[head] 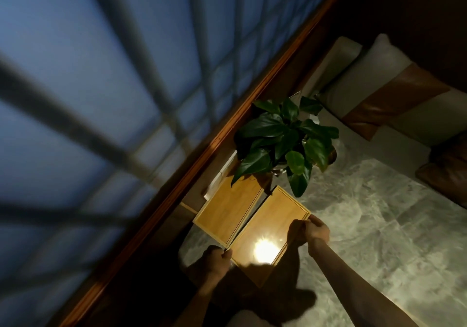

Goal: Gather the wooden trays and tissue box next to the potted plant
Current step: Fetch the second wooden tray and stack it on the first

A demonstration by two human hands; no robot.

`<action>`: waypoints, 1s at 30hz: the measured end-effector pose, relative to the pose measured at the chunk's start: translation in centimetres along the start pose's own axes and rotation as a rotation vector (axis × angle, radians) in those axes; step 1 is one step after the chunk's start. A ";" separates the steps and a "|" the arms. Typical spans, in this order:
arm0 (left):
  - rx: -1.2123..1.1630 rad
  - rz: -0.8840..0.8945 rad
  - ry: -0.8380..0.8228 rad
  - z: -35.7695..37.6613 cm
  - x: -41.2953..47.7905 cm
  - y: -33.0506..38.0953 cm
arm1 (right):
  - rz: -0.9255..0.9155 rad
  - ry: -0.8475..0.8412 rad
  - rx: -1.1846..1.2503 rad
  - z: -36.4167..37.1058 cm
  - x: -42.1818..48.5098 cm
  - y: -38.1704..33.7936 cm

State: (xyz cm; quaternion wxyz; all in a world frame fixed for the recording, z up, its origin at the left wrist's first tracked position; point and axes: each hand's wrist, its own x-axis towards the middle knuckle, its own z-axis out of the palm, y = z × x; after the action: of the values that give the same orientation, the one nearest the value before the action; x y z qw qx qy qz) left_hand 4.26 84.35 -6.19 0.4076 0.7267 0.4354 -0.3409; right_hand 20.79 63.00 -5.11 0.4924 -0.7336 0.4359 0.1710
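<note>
Two flat wooden trays lie side by side on a marble table [366, 213]. The far tray [227, 210] rests under the leaves of the potted plant [285, 137]. The near tray [273, 228] is held at both ends: my left hand [214, 258] grips its near-left corner, my right hand [310, 230] grips its right edge. A lamp glare sits on the near tray. A white object [222, 175], possibly the tissue box, shows partly behind the far tray beside the plant; most of it is hidden.
A dark wooden rail [202, 154] runs diagonally along the table's left side, with a blue gridded window [101, 74] beyond. Beige and brown cushions [379, 94] lie on a bench at the upper right.
</note>
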 end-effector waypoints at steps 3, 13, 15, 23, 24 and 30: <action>-0.087 0.001 -0.044 0.3 0.4 0.5 | -0.021 -0.001 0.037 0.9 0.2 -0.9; -0.362 -0.062 -0.024 1.4 1.8 0.3 | -0.060 -0.080 0.005 2.0 0.5 -1.4; -0.407 -0.078 -0.024 1.5 1.6 0.5 | -0.061 -0.108 0.021 1.6 0.7 -1.4; -0.610 -0.129 0.006 1.5 0.3 1.2 | -0.090 -0.303 0.071 0.1 0.9 -0.6; -0.616 -0.110 0.012 1.5 0.2 1.2 | -0.100 -0.332 0.066 -0.1 0.8 -0.7; 0.219 0.357 0.481 0.1 -1.0 0.3 | -0.510 -0.369 -0.533 -1.4 -0.9 1.4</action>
State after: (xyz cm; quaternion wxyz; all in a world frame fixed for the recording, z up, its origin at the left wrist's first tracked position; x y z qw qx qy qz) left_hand 4.13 83.81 -5.34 0.2659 0.8909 0.3455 -0.1271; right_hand 18.93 62.03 -4.68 0.3818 -0.8769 0.0851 0.2793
